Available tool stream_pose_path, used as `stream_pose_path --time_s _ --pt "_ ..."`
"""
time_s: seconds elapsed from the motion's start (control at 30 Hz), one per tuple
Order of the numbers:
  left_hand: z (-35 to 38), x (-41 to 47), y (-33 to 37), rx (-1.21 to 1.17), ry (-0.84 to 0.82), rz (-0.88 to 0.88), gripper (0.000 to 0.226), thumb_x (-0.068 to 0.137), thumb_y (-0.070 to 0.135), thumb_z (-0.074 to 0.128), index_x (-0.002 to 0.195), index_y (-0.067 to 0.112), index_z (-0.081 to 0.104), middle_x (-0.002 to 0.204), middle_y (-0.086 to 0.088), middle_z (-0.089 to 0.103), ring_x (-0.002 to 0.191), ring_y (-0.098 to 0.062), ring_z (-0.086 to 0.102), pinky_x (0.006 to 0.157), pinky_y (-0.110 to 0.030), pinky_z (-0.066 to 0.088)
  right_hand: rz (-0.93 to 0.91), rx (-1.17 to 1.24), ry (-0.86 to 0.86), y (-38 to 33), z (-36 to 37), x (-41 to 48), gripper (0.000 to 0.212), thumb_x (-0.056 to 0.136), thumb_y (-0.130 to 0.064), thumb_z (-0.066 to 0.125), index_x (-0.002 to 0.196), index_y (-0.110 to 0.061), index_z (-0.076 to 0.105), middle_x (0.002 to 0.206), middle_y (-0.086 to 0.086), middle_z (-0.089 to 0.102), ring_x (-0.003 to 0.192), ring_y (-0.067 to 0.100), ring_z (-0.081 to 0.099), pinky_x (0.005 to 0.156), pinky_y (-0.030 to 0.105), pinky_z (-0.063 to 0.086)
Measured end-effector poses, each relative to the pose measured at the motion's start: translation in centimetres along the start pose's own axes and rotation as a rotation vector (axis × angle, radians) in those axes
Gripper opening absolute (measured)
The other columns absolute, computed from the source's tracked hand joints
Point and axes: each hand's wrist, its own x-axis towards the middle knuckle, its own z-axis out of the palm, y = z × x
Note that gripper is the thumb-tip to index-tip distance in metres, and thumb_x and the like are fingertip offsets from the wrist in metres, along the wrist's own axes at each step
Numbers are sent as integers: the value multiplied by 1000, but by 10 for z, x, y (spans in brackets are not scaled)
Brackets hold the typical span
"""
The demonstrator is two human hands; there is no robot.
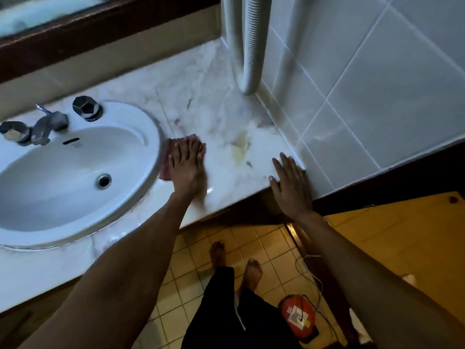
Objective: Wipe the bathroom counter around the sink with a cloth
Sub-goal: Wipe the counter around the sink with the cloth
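Observation:
A white marble counter point(216, 114) holds an oval white sink point(75, 172) at the left. My left hand point(187, 170) lies flat, fingers spread, pressing a pinkish cloth point(166, 159) onto the counter just right of the sink rim. The hand is motion-blurred. My right hand point(289, 182) rests flat and open on the counter's front right corner, beside the tiled wall. A yellowish stain point(241, 147) marks the marble between my hands.
A metal tap point(45, 127) with two faceted knobs sits behind the basin. A white ribbed hose point(247, 46) hangs down in the back right corner. Grey wall tiles point(377, 84) bound the right side. Below are yellow floor tiles, my bare feet, and a red round object point(298, 314) with cables.

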Motion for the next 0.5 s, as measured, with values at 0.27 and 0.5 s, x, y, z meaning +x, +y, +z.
stream_pose_path --time_s 0.27,0.5 --pt "11 48 102 -349 -153 335 47 107 38 28 149 24 47 160 -3 39 153 -26 24 122 -52 18 42 -11 4 0 2 4 55 102 -40 43 153 -24 32 165 -2 20 153 19 15 121 40 13" --pt "5 -14 12 104 -170 760 54 108 44 24 160 36 19 170 8 8 158 -19 1 126 -43 11 150 59 78 -9 6 -3 60 100 -43 38 152 -12 34 164 6 24 152 21 18 124 40 12"
